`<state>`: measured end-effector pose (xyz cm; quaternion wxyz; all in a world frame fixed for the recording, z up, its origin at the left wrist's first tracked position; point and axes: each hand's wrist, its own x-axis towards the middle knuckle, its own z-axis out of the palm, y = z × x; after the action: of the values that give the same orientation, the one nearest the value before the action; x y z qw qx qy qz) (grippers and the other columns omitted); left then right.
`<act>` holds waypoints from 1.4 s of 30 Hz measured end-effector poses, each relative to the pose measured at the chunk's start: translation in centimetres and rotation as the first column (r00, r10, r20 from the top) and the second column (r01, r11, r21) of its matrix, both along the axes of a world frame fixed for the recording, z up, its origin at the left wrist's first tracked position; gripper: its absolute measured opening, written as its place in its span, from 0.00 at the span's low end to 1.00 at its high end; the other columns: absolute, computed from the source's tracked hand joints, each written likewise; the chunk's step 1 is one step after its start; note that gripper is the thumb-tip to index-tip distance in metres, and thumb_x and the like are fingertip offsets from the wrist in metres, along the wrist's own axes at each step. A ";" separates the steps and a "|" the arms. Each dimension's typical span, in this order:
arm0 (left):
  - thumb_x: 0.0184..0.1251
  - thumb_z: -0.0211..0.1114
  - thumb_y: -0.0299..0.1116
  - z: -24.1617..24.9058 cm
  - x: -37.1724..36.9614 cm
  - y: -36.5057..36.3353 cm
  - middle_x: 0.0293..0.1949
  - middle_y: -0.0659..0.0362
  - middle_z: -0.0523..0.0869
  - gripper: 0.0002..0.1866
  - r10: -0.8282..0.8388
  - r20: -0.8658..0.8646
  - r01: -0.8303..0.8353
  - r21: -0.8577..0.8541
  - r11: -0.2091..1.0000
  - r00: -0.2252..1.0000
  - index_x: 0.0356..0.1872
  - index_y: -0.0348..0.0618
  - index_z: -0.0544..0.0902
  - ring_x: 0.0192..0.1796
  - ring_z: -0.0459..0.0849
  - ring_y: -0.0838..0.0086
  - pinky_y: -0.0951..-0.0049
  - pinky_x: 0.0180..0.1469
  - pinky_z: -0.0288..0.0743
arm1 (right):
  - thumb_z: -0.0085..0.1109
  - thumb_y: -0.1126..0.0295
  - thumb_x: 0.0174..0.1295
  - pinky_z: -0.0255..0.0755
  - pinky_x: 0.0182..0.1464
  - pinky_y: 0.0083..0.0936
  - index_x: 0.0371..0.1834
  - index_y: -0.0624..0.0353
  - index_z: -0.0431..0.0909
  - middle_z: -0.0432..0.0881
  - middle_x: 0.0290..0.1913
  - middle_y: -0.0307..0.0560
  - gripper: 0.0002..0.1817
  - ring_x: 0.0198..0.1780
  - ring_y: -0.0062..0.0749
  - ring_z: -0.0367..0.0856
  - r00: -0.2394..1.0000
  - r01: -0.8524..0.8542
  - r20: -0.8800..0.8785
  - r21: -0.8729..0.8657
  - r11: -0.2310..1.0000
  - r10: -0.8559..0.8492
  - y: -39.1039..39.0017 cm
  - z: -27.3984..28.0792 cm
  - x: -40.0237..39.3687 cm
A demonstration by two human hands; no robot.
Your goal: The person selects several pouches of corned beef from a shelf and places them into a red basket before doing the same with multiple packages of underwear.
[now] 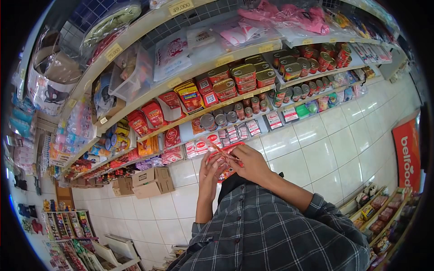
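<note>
Plaid shirt [271, 221] nearest, both hands' fingers [210, 167] pinch a red packet [224, 174], tiled floor [289, 156] below, shelf edge [199, 71] beyond.

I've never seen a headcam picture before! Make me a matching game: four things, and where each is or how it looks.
1. red packet
2. cardboard boxes
3. pink bundle
4. plaid shirt

A. on the tiled floor
B. dark with pale lines
C. on a shelf above the cans
D. held at the left hand and right hand

Pairs: 1-D, 2-A, 3-C, 4-B
</note>
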<state>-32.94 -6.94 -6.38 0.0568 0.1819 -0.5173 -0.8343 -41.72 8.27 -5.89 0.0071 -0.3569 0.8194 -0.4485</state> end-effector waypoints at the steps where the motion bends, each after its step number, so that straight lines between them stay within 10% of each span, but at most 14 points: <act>1: 0.68 0.59 0.42 0.3 0.0 0.5 0.62 0.50 0.69 0.30 -0.034 -0.026 0.036 0.069 0.997 0.999 0.67 0.42 0.60 0.60 0.74 0.67 0.61 0.61 0.70 | 0.63 0.65 0.51 0.71 0.46 0.34 0.40 0.59 0.77 0.76 0.39 0.45 0.15 0.43 0.40 0.77 0.998 0.009 -0.058 -0.004 1.000 -0.009 0.4 0.4 0.2; 8: 0.72 0.54 0.40 1.0 -1.4 1.4 0.49 0.54 0.82 0.19 0.068 0.111 -0.085 0.163 0.983 0.992 0.56 0.39 0.71 0.48 0.84 0.69 0.67 0.50 0.79 | 0.69 0.58 0.50 0.62 0.61 0.38 0.52 0.57 0.75 0.71 0.54 0.48 0.27 0.60 0.45 0.68 0.978 -0.171 -0.124 -0.043 0.984 0.165 1.9 2.2 1.1; 12: 0.72 0.54 0.39 1.0 -1.5 1.5 0.52 0.54 0.80 0.19 0.043 0.048 -0.053 0.236 0.970 0.998 0.58 0.39 0.70 0.52 0.82 0.69 0.67 0.54 0.76 | 0.67 0.63 0.57 0.69 0.55 0.28 0.50 0.60 0.76 0.75 0.52 0.51 0.21 0.54 0.35 0.75 0.956 0.105 0.294 -0.295 0.950 -0.014 1.9 0.7 0.2; 15: 0.72 0.54 0.39 0.2 -0.9 1.9 0.54 0.53 0.78 0.20 -0.024 0.096 0.003 0.223 0.975 0.995 0.59 0.39 0.69 0.55 0.80 0.69 0.67 0.57 0.75 | 0.63 0.67 0.61 0.72 0.50 0.20 0.48 0.62 0.77 0.81 0.45 0.43 0.15 0.46 0.24 0.79 0.453 0.073 0.800 -0.474 0.878 0.394 2.6 -1.2 -0.8; 42: 0.65 0.63 0.28 0.3 -1.4 1.1 0.46 0.55 0.84 0.15 -0.001 0.062 0.001 -0.001 1.000 0.998 0.51 0.37 0.76 0.45 0.84 0.75 0.73 0.50 0.77 | 0.67 0.66 0.59 0.71 0.41 0.15 0.47 0.60 0.80 0.83 0.38 0.35 0.16 0.38 0.15 0.77 0.525 0.075 0.784 -0.429 0.900 0.331 2.6 -1.7 0.9</act>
<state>-34.29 -5.83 -6.05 0.0406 0.2072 -0.5193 -0.8281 -40.81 10.90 -7.61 0.3593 -0.1499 0.5696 -0.7238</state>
